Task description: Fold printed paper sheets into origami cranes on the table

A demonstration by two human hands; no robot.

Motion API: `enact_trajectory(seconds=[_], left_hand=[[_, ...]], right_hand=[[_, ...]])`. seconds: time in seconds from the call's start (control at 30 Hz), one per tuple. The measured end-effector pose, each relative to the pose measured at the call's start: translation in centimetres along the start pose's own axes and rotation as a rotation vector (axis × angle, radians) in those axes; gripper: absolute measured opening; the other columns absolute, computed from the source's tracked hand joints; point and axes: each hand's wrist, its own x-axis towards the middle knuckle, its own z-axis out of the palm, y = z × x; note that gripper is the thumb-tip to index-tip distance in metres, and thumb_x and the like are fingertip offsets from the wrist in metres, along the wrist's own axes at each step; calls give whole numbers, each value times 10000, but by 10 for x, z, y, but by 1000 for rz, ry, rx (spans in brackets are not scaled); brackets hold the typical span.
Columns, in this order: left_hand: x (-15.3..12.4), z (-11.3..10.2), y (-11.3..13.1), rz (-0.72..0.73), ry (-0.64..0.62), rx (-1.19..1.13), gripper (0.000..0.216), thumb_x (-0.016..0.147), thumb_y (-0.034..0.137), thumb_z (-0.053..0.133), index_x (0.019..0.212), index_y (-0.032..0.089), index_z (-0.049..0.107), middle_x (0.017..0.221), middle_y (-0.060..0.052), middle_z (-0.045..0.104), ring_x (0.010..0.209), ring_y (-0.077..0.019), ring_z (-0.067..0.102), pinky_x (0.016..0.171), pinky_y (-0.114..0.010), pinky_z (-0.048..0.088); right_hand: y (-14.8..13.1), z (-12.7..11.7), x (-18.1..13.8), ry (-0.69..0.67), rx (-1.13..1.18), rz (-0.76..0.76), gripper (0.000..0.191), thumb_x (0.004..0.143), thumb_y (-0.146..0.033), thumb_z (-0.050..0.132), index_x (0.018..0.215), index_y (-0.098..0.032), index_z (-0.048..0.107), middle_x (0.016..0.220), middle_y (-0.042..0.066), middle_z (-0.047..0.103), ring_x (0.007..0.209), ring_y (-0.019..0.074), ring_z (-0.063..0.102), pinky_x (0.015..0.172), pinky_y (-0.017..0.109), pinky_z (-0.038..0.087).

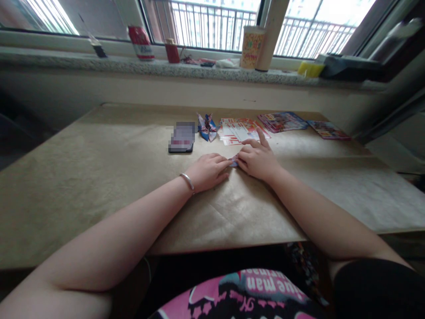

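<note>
My left hand [210,171] and my right hand [257,158] meet at the middle of the table over a small folded piece of coloured paper [234,160]. Both hands pinch it between their fingertips, pressing it against the brown paper table cover [99,177]. Most of the paper piece is hidden under my fingers. The index finger of my right hand sticks up. A silver bracelet [187,181] sits on my left wrist. Just beyond my hands lies a finished folded paper figure [207,127] in blue and red.
A dark phone [182,138] lies left of the folded figure. A stack of printed paper sheets [239,130] and two leaflets [282,121] [328,130] lie to the right. The windowsill behind holds a red can [141,42], a cup [252,47] and small items.
</note>
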Motion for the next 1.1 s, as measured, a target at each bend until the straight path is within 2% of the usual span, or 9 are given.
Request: enact_trajectory(seconds=[0.13,0.23,0.37,0.73,1.0,1.1], left_hand=[[-1,-1,-1,23,-12,0,457,916,324,545,1336,143,543,1209,-111,659,1110,-252,587,988,-398,481],[-1,-1,-2,38,6,8,402,925,293,522,1296,152,582,1162,-99,683,1069,-242,602,957,-384,498],[0,-1,-1,42,41,50,323,948,266,460,1182,177,663,1092,-84,708,1019,-231,613,928,-382,506],[1,-4,7,-19,34,107,303,909,273,520,1147,174,680,1043,-99,696,997,-237,604,885,-380,513],[2,-4,7,-21,72,125,282,905,208,493,1071,154,714,1000,-100,714,1008,-238,595,911,-386,511],[1,-3,5,40,86,76,283,914,221,491,1073,171,721,1003,-78,723,1008,-229,598,918,-372,512]], right_hand=[[8,6,0,-65,27,37,309,937,-379,472,858,-226,729,883,74,719,984,266,584,1063,518,292],[11,12,1,-76,19,160,314,917,-427,510,804,-205,701,891,83,714,903,249,591,965,455,360],[10,17,3,-81,-13,283,329,889,-476,552,768,-201,687,907,96,714,934,273,577,930,455,346],[23,27,7,-199,143,397,341,866,-526,572,811,-215,702,891,70,720,911,252,578,780,346,362],[26,29,7,-223,164,435,328,851,-537,597,822,-235,723,891,66,729,922,260,576,763,339,362],[30,23,5,-272,178,386,312,854,-519,598,806,-238,724,848,61,725,883,242,578,744,326,358]])
